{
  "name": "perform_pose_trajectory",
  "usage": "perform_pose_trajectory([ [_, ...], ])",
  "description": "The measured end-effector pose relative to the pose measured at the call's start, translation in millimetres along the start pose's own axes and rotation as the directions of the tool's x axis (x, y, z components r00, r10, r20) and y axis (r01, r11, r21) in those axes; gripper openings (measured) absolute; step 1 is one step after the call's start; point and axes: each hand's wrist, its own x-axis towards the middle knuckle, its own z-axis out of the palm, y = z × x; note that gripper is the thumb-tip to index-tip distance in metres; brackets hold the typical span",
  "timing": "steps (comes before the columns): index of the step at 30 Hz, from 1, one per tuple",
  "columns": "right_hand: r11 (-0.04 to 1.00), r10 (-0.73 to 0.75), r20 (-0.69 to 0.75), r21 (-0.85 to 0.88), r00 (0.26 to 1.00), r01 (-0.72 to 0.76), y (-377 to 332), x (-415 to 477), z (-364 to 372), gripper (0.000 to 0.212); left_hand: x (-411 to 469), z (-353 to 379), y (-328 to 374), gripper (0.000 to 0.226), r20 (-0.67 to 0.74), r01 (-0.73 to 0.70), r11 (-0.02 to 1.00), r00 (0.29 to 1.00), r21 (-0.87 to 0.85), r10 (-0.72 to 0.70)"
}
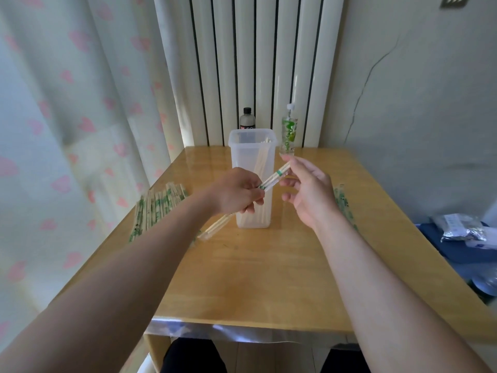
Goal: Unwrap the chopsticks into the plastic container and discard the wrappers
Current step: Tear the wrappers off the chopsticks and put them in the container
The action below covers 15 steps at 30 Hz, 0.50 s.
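My left hand [236, 192] grips a wrapped pair of chopsticks [271, 179] near its middle, in front of the tall clear plastic container [251, 157]. The pair slants from lower left to upper right. My right hand [306, 189] pinches its upper end between thumb and fingertips, the other fingers spread. Several bare chopsticks stand inside the container. A pile of wrapped chopsticks [156, 205] lies on the table to the left. Empty green-printed wrappers [343, 200] lie to the right, partly hidden behind my right forearm.
The wooden table [255, 270] stands against a white radiator. A dark bottle [247, 118] and a green-labelled bottle [289, 130] stand behind the container. A curtain hangs on the left. On the right, a blue surface holds silvery packets [462, 230].
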Motion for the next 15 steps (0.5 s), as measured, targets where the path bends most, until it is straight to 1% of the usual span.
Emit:
perform_pose_trajectory([
  [3, 0.999, -0.003, -0.03, -0.037, 1.0, 0.002, 0, -1, -5, 0.019, 1, 1, -3, 0.016, 0.026, 0.001, 1.0, 1.0, -0.024, -0.001],
  [5, 1.0, 0.016, -0.092, -0.019, 0.996, -0.018, 0, 1, -8, 0.018, 1, -1, -6, 0.016, 0.036, 0.01, 0.999, 0.999, -0.044, -0.008],
  [8, 0.996, 0.054, -0.23, 0.085, 0.972, -0.036, -3, 7, -18, 0.014, -2, -6, -12, 0.016, 0.019, 0.018, 1.0, 1.0, 0.013, -0.019],
  [10, 0.986, 0.083, -0.294, 0.162, 0.952, -0.036, -4, 12, -27, 0.014, -4, -11, -19, 0.016, -0.003, 0.035, 0.999, 0.999, 0.021, -0.035],
  [12, 0.972, 0.11, -0.275, 0.231, 0.955, -0.045, -2, 12, -31, 0.016, -4, -13, -24, 0.015, -0.011, 0.053, 0.999, 0.999, -0.003, -0.053],
  [15, 0.954, 0.139, -0.155, 0.287, 0.978, -0.09, 2, 7, -25, 0.019, -2, -12, -22, 0.015, -0.006, 0.051, 0.999, 0.999, 0.009, -0.051],
])
